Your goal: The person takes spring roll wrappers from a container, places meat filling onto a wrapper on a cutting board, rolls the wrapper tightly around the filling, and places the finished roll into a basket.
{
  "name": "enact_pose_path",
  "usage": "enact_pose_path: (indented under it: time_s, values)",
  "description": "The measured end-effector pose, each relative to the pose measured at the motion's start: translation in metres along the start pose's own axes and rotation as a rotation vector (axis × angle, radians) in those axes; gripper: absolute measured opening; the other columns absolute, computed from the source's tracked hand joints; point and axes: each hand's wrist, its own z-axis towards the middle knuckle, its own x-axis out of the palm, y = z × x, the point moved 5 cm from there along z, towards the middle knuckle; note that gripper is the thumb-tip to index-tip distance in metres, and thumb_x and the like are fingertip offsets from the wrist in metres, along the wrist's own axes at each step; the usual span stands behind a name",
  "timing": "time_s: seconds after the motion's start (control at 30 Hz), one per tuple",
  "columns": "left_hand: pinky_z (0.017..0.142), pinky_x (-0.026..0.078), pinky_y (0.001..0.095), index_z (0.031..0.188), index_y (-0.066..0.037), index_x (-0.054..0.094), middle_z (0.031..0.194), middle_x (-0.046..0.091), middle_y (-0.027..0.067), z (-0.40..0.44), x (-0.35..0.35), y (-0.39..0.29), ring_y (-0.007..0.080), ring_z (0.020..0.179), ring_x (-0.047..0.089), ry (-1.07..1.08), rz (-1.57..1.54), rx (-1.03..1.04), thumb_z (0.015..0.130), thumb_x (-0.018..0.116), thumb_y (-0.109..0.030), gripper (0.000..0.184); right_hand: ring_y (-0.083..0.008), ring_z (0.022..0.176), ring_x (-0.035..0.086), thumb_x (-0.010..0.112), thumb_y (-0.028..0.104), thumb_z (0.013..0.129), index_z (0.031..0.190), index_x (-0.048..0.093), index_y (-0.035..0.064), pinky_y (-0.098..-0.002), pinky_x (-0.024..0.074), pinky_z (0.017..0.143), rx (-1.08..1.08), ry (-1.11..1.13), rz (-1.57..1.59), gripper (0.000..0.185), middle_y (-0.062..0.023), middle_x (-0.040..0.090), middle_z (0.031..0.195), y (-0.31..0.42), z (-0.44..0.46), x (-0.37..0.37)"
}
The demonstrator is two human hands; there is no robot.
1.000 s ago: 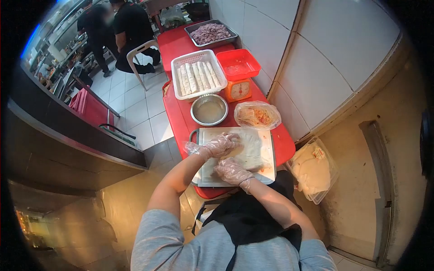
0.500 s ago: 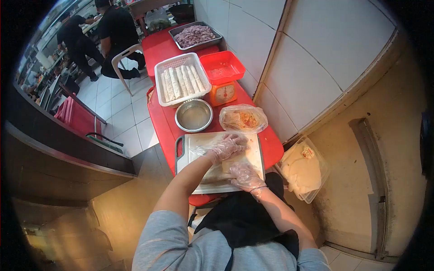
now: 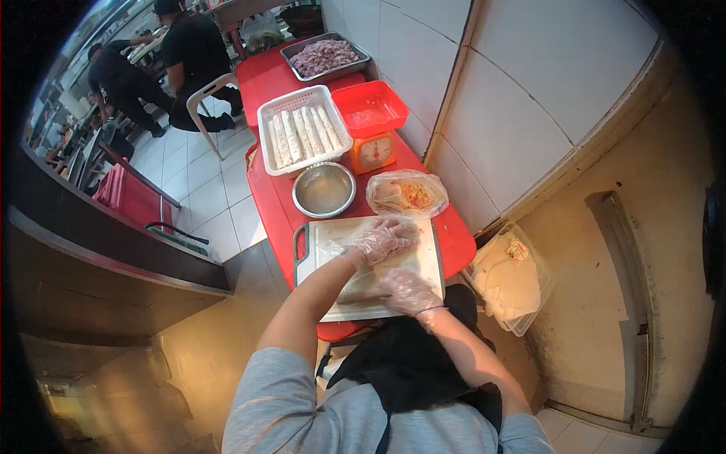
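My left hand [image 3: 383,240], in a clear plastic glove, lies on the upper part of the white cutting board [image 3: 434,265] with its fingers stretched out flat. Lower down, my right hand [image 3: 409,292], gloved the same way, is smeared by motion, and its fingers do not show clearly. It touches a pale, thin wrapper sheet [image 3: 364,290] lying on the board. Just beyond the board are a steel bowl [image 3: 324,191] with cloudy liquid and an open plastic bag [image 3: 408,194] with an orange shredded filling.
Behind these stand a white basket [image 3: 266,127] of long pale rolls, an orange scale [image 3: 373,152] bearing a red tub [image 3: 372,106], and a metal tray [image 3: 364,63] of chopped purplish food. A plastic container [image 3: 529,303] sits low at right. Two people work in the far left background.
My right hand has shifted slightly, and its fingers are now blurred. My left hand stays nearly in place over the board.
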Motion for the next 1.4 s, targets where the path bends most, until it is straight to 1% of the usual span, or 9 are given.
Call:
enact_pose_path:
  time_s: [0.3,0.67,0.8,0.97,1.07,1.13,1.23,1.33,1.4]
  values:
    - [0.111,0.03,0.051,0.126,-0.031,0.065,0.141,0.051,0.0042,-0.001,-0.005,-0.004,0.0331,0.132,0.043,-0.031,0.002,0.025,0.096,0.052,-0.037,0.033,-0.0392,0.076,0.061,0.068,0.012,0.069,0.073,0.063,0.0052,-0.0489,0.0488,0.074,-0.036,-0.007,0.071,0.009,-0.0169,0.061,0.072,0.044,0.04,0.024]
    - [0.11,0.03,0.0527,0.123,-0.029,0.066,0.143,0.05,0.0042,0.001,0.001,0.0,0.0333,0.133,0.041,-0.019,-0.005,0.002,0.095,0.054,-0.034,0.031,-0.0386,0.088,0.06,0.07,0.017,0.067,0.084,0.066,0.005,-0.0485,0.0477,0.08,0.06,0.023,0.051,0.022,-0.0174,0.062,0.09,-0.024,-0.01,-0.011]
    - [0.104,0.039,0.0487,0.116,-0.023,0.067,0.132,0.057,0.0077,-0.003,-0.016,-0.004,0.0336,0.123,0.051,-0.193,-0.095,0.029,0.091,0.061,-0.024,0.026,-0.0377,0.093,0.06,0.068,0.018,0.069,0.087,0.066,0.0038,-0.0488,0.0476,0.082,0.084,0.166,-0.055,0.023,-0.0184,0.063,0.092,-0.008,0.003,-0.009]
    - [0.092,0.049,0.0426,0.11,-0.014,0.067,0.114,0.064,0.012,-0.053,-0.058,-0.033,0.0336,0.108,0.06,-0.598,-0.308,-0.058,0.087,0.065,-0.013,0.023,-0.0383,0.092,0.061,0.066,0.018,0.074,0.087,0.067,0.0035,-0.0484,0.048,0.086,0.011,-0.042,0.008,0.019,-0.0189,0.064,0.087,-0.001,0.011,0.042]
    - [0.09,0.05,0.0407,0.112,-0.008,0.064,0.112,0.063,0.0137,-0.092,-0.048,-0.057,0.0319,0.105,0.06,-0.577,-0.29,-0.13,0.089,0.065,-0.01,0.023,-0.0386,0.091,0.06,0.066,0.019,0.075,0.087,0.067,0.0039,-0.0472,0.0479,0.085,0.076,0.018,0.095,0.019,-0.0178,0.065,0.09,-0.022,0.0,0.029]
    - [0.087,0.051,0.039,0.112,-0.005,0.063,0.109,0.063,0.0139,-0.106,-0.006,-0.069,0.0311,0.102,0.061,-0.47,-0.593,-0.203,0.091,0.064,-0.01,0.021,-0.0391,0.091,0.059,0.068,0.02,0.076,0.085,0.068,0.0039,-0.0467,0.0478,0.083,0.177,0.119,0.059,0.019,-0.0177,0.065,0.092,-0.033,-0.011,0.0]
    - [0.083,0.051,0.0362,0.11,-0.002,0.063,0.107,0.062,0.014,-0.092,0.015,-0.091,0.0285,0.096,0.061,-0.265,-0.55,-0.335,0.093,0.065,-0.017,0.023,-0.0388,0.088,0.059,0.071,0.025,0.077,0.083,0.068,0.004,-0.0463,0.0471,0.081,0.06,-0.044,0.024,0.022,-0.0181,0.064,0.087,-0.046,-0.025,-0.014]
    - [0.071,0.05,0.0378,0.095,-0.002,0.066,0.092,0.063,0.0168,-0.081,0.066,-0.078,0.0308,0.079,0.06,-0.471,-0.726,-0.403,0.088,0.07,-0.02,0.02,-0.0371,0.089,0.06,0.073,0.025,0.074,0.082,0.069,0.0042,-0.0459,0.0471,0.082,0.114,0.009,-0.045,0.022,-0.0181,0.065,0.085,-0.043,-0.021,-0.013]
    - [0.066,0.049,0.0392,0.088,-0.002,0.067,0.083,0.063,0.018,-0.08,0.009,-0.1,0.0333,0.072,0.059,-0.45,-0.326,-0.319,0.084,0.072,-0.016,0.015,-0.0371,0.088,0.061,0.073,0.025,0.073,0.082,0.069,0.0045,-0.0457,0.0474,0.082,0.169,0.096,0.004,0.022,-0.018,0.066,0.085,-0.039,-0.017,-0.016]
